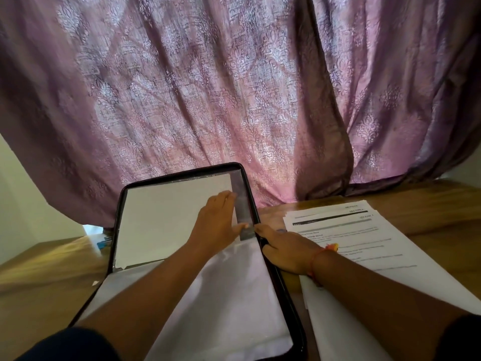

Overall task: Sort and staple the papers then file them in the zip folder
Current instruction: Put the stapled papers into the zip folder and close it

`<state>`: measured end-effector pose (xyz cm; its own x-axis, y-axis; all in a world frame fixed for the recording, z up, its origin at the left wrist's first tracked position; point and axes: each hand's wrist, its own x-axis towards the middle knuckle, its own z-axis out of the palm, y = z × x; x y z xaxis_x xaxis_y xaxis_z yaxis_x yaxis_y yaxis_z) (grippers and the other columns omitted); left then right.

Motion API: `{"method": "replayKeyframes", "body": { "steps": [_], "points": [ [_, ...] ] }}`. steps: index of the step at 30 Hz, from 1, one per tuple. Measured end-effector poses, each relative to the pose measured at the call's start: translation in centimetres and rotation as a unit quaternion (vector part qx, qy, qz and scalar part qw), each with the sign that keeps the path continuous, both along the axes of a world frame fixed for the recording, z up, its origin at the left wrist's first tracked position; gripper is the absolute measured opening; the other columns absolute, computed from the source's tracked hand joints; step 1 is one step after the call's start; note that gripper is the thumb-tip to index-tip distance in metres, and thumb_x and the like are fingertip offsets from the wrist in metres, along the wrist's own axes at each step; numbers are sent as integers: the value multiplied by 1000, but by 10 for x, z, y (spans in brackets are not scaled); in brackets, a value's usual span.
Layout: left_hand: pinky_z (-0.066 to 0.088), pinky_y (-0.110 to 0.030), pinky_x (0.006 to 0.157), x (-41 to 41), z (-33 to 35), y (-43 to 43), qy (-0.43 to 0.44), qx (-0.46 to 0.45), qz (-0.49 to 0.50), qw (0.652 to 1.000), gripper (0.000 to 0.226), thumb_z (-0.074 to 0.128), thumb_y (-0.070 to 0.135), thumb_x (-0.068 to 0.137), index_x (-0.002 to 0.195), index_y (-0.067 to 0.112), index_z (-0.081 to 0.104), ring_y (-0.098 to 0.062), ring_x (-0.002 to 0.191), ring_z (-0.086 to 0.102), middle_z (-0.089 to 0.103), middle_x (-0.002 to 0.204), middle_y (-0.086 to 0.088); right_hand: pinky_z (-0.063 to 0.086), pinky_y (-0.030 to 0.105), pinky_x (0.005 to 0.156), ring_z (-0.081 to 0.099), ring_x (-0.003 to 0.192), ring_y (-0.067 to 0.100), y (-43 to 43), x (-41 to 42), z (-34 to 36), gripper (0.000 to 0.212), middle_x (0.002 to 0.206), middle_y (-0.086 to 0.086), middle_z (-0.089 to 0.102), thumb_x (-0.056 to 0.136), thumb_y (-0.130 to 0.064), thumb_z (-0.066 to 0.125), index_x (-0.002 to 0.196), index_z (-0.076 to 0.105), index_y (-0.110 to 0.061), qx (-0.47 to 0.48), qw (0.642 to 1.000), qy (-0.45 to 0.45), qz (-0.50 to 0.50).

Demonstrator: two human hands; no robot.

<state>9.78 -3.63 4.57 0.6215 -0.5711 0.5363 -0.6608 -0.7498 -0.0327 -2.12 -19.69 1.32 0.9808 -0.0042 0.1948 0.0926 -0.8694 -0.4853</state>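
The zip folder, clear with a black zip rim, lies open on the table in front of me. White paper sits in its far half, and a pale sheet or flap covers its near half. My left hand lies flat with straight fingers on the paper near the folder's right side. My right hand is at the folder's right rim, with fingers and thumb curled on the black zip edge. A stack of printed papers lies to the right, partly under my right forearm.
The wooden table runs left and right of the folder. A small blue object peeks out behind the folder's left edge. A tiny white scrap lies by the left rim. Purple patterned curtains hang close behind the table.
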Motion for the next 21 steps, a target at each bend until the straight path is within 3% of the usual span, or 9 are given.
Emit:
{"method": "replayKeyframes", "body": {
  "steps": [2,4,7,10,16,21],
  "points": [
    [41,-35,105,-4,-6,1,-51,22,14,998,68,58,66,90,142,22,48,-22,128,49,52,144,-1,53,35,80,58,79,16,-1,2,-1,50,98,6,61,99,-36,36,146,22,-43,-3,1000,0,-6],
    [41,-35,101,-6,-7,2,-56,30,32,998,64,52,70,91,135,24,53,-20,120,54,59,134,2,53,33,77,60,80,18,0,3,-2,49,101,8,62,99,-35,36,146,23,-43,-2,1000,-1,-5],
    [39,-33,102,-8,-8,2,-46,60,46,996,60,49,71,91,131,26,53,-17,118,54,60,131,5,50,33,81,60,90,21,0,2,-1,48,113,9,62,100,-35,37,146,26,-39,0,1000,-4,-3],
    [38,-32,105,-9,-9,0,-30,74,62,995,53,54,59,96,136,25,51,-18,122,53,57,137,4,48,36,89,58,103,26,0,3,-2,52,128,11,58,99,-36,37,149,24,-36,-8,1000,1,-6],
    [41,-27,94,-22,-11,-6,-40,44,93,994,31,60,35,100,128,22,54,-16,111,53,56,129,3,44,39,100,54,119,31,0,2,-2,54,142,12,50,100,-36,37,152,21,-34,-23,1000,-2,-4],
    [46,-30,96,-46,-16,2,30,1,131,991,33,54,43,101,125,21,55,-17,109,54,56,125,2,45,40,99,56,117,31,-1,-1,0,51,139,12,54,100,-35,38,149,24,-35,-14,1000,-9,7]
  ]
}}
